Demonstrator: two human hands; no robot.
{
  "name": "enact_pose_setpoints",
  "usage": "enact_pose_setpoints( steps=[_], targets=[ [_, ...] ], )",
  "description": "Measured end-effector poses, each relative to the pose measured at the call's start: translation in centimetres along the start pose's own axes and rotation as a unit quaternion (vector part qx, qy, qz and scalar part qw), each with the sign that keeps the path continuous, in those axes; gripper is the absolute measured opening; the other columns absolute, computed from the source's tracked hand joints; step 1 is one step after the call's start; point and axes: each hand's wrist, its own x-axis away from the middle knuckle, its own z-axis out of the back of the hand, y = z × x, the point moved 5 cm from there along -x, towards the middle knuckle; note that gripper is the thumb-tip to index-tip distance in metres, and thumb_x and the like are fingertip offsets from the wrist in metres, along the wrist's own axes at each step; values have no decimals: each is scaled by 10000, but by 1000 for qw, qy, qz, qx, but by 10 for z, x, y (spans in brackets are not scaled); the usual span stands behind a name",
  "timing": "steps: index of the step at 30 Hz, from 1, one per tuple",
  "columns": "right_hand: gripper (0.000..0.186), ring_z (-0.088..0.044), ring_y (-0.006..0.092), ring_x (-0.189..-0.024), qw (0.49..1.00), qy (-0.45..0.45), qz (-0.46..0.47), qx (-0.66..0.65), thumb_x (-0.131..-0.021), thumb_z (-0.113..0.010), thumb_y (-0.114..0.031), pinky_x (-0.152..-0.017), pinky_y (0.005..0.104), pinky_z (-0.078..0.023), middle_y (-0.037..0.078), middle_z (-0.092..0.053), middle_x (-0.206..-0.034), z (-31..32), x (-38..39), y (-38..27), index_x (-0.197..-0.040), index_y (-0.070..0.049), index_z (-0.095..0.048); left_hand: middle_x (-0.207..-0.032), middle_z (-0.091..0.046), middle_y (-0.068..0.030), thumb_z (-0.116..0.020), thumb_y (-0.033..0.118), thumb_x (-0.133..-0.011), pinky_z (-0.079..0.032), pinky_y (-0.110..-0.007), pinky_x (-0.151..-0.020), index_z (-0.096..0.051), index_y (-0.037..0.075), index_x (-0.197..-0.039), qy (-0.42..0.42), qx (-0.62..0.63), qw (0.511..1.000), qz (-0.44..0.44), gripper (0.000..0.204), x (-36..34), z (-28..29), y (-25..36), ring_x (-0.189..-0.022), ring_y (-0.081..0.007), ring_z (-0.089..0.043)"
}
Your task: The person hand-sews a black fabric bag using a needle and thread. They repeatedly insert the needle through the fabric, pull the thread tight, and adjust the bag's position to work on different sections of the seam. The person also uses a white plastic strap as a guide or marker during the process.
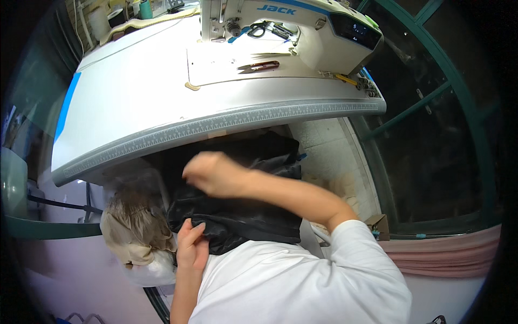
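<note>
black cloth below the tabletop, both hands near it

we see a black cloth spread in loose folds between the person's white shirt and the front edge of the tabletop, lower than that edge. the left hand is at the cloth's near left edge, palm partly turned up, its fingers touching the dark folds; we cannot tell whether they are clamped on the fabric or only resting against it. the right hand is above the cloth, its arm crossing from the right. it is blurred and looks curled, and we cannot tell whether its fingers are together or apart, or hold anything.

on the tabletop we see a white sewing machine with a blue stripe and a dark display panel at its right end. a pair of thread snips lies in front of it, and black-handled scissors lie behind the snips. a yellow tool is near the right end. a grey ruler strip follows the curved front edge, and blue tape marks the left side.

beside the black cloth, to the left, we see a bunched beige cloth above white plastic. pink fabric hangs at the right.
</note>
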Motion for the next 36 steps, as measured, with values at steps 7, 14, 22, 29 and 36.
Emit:
enact_pose_setpoints(
  steps=[7, 14, 22, 29, 36],
  targets=[
    [304, -675, 281, -1007, 900, 76, -98, 418, -950, -460, 12, -916, 391, -547, 159, -695, -1129, 176, -20, 94, -1170, -20, -667, -1131, -645, -90, -643, -50, -863, -474, -295, -962, -496, 32, -1170, -81, -31, 996, -5, 351, 19, -14, 24, -1072, -156, -610],
    [302, -615, 322, -1032, 848, 39, -81, 523, -921, -499, -52, -946, 433, -474, 179, -656, -1061, 177, -41, 133, -1172, -27, -664, -1053, -638, -100, -660, -127, -820, -527, -240, -857, -537, -12, -1144, -77, -77, 982, -151, 365, 27, -19, 52, -950, -134, -632],
    [216, -568, 73, -577, 930, 109, -257, -237, -1035, -451, -174, -487, 212, -473, 27, -601, -705, 121, 26, -9, -1078, -30, -606, -1056, -608, -50, -645, -95, -843, -458, -188, -831, -608, -29, -1104, -27, -339, 891, -302, 272, 29, -40, 73, -937, -90, -582],
    [540, -564, 107, -586, 884, -218, -245, -332, -813, -797, -306, -567, 234, -453, 29, -583, -681, 24, 91, -109, -1221, -9, -606, -998, -668, -75, -688, -52, -874, -510, -207, -828, -633, -40, -1136, 55, -384, 839, -381, 268, 35, -56, 117, -897, -110, -634],
    [306, -436, 90, -550, 956, 17, -276, -101, -804, -780, -124, -531, 261, -391, 35, -461, -611, 39, 82, -9, -1052, 2, -652, -1097, -673, -86, -640, 111, -957, -532, -257, -840, -605, -4, -1167, 64, -150, 951, -263, 242, -22, -28, 112, -973, -131, -649]
  ],
)
